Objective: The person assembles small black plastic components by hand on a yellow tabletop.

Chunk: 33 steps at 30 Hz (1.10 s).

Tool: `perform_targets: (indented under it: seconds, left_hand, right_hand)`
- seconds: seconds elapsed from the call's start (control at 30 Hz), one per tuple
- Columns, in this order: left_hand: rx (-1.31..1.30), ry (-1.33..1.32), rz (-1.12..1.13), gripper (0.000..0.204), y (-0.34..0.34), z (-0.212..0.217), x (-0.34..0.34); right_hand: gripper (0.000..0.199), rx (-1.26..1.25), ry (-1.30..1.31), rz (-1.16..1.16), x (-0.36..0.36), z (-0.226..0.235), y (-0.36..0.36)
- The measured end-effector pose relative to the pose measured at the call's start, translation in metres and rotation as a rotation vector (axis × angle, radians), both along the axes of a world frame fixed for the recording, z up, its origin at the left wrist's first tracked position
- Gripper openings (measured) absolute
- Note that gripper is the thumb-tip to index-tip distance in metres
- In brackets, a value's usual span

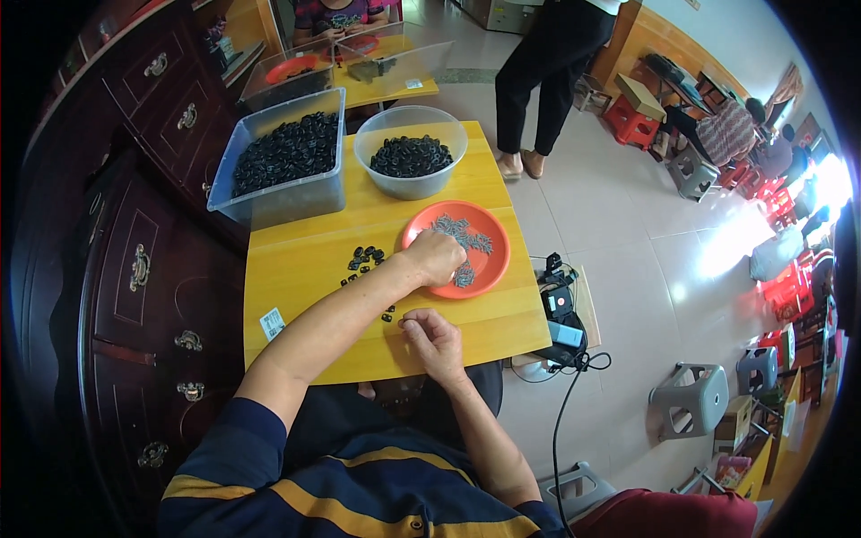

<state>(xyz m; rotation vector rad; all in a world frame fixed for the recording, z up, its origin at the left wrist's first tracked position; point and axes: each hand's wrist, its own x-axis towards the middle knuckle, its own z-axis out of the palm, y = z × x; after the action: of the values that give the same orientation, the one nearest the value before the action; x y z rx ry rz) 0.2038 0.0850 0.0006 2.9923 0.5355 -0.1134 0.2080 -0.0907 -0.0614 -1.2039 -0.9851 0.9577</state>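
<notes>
Small grey metal-looking bits (pixel 453 227) in round orange plastic plate (pixel 490 267), right; left hand (pixel 437 257) over them, right hand (pixel 435 341) nearer. Can't tell either grip. Hard bump could tip plate, spill bits.

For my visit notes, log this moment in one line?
left hand: over orange plate; right hand: near black pieces; plate: grey pieces

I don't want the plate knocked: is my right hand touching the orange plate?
Apart. The head view shows yellow tabletop between the right hand and the near rim of the orange plate.
</notes>
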Motion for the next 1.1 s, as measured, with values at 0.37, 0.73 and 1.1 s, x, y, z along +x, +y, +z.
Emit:
perform_targets:
  seconds: [0.37, 0.73, 1.1]
  left_hand:
    - [0.076, 0.054, -0.081, 0.013, 0.003, 0.003, 0.004]
    - [0.003, -0.094, -0.092, 0.018, 0.003, 0.007, -0.007]
    - [-0.156, -0.498, 0.018, 0.014, -0.003, -0.015, -0.020]
  right_hand:
    - [0.009, -0.002, -0.046, -0.018, 0.001, 0.001, -0.001]
    - [0.007, 0.065, -0.013, -0.078, -0.003, -0.004, 0.002]
    - [0.012, 0.005, 0.026, -0.016, 0.000, -0.006, -0.002]
